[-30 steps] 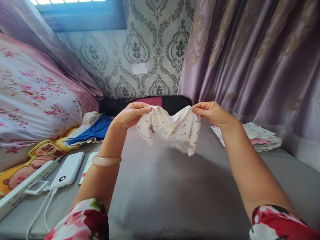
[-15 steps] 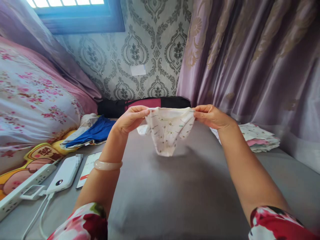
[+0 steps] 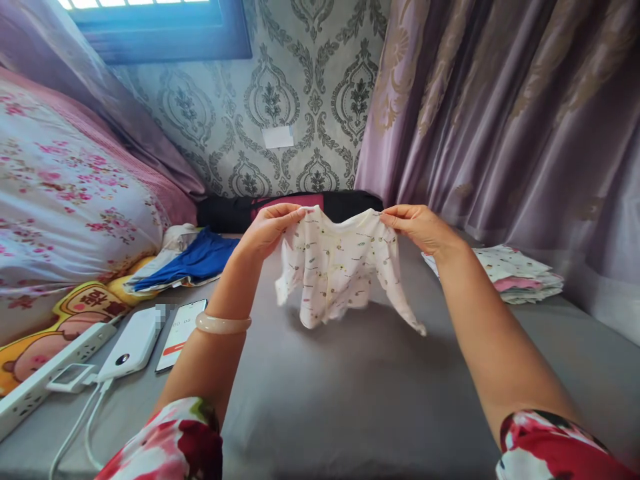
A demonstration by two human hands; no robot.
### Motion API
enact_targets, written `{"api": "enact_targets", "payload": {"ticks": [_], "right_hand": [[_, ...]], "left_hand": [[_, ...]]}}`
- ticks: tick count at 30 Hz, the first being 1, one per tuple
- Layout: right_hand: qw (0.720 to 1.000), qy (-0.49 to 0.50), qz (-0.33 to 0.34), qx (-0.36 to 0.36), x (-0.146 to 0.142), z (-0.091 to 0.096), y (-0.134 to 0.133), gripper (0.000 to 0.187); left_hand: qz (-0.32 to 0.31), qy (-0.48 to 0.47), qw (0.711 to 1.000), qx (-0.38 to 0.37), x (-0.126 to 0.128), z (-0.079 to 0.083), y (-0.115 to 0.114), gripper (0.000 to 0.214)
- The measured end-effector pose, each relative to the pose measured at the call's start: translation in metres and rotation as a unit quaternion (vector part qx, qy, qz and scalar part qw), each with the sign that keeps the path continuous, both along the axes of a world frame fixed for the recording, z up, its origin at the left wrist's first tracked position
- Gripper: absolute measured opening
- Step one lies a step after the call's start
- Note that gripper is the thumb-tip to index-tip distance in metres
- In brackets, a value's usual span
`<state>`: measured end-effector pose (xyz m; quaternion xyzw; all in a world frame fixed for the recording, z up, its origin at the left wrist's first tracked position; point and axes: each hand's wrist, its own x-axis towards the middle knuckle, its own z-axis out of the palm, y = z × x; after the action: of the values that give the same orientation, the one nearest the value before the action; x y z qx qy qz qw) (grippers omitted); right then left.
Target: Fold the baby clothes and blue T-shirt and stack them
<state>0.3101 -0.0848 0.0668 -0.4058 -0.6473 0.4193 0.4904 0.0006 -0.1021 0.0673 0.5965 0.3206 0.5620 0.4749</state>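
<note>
A small white baby shirt (image 3: 340, 267) with a scattered print hangs stretched in the air over the grey sheet (image 3: 360, 407). My left hand (image 3: 273, 227) pinches it at the left shoulder, and my right hand (image 3: 417, 225) pinches the right shoulder. Between them the neckline dips in a curve. One long sleeve dangles down on the right; the other falls on the left side. A pale bangle (image 3: 223, 325) circles my left wrist.
Folded printed clothes (image 3: 523, 273) are stacked at right. Blue and white clothes (image 3: 193, 260) lie at left. Nearer are a phone (image 3: 181, 333), a power bank (image 3: 131, 343), a power strip (image 3: 55, 373) and cables. A black and maroon roll (image 3: 287, 200) lies along the wall.
The shirt has opened out: its hem hangs wider and lower, and the sleeves now hang down at the sides. Both hands have risen slightly and still hold it.
</note>
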Motion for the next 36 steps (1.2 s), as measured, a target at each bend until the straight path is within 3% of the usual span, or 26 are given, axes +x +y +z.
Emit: {"api": "enact_targets", "payload": {"ticks": [8,13,17,21,25,31,34,36], "right_hand": [[0.992,-0.005,-0.092,0.086,-0.007,-0.02,0.017,0.038],[0.975,-0.034,-0.154,0.157,-0.013,-0.033,0.028,0.032],[0.946,-0.088,-0.208,0.231,-0.014,-0.04,0.027,0.028],[0.929,-0.111,-0.223,0.275,-0.009,-0.04,0.014,0.026],[0.942,-0.112,-0.198,0.247,-0.004,-0.027,-0.017,0.027],[0.961,-0.094,-0.175,0.19,0.002,0.006,-0.064,0.033],[0.965,-0.105,-0.161,0.178,0.002,0.008,-0.063,0.033],[0.966,-0.125,-0.152,0.167,0.002,-0.003,-0.05,0.031]], "left_hand": [[0.103,0.01,0.994,0.036,0.015,-0.017,0.009,0.028],[0.178,0.038,0.979,0.095,0.025,-0.028,0.019,0.024],[0.306,0.146,0.921,0.193,0.026,-0.032,0.02,0.016],[0.382,0.238,0.859,0.247,0.027,-0.028,0.002,0.013],[0.412,0.273,0.827,0.268,0.03,-0.021,-0.033,0.014],[0.421,0.253,0.823,0.286,0.032,0.005,-0.083,0.012],[0.411,0.269,0.824,0.283,0.03,0.008,-0.084,0.014],[0.4,0.301,0.825,0.263,0.027,-0.002,-0.072,0.015]]}}
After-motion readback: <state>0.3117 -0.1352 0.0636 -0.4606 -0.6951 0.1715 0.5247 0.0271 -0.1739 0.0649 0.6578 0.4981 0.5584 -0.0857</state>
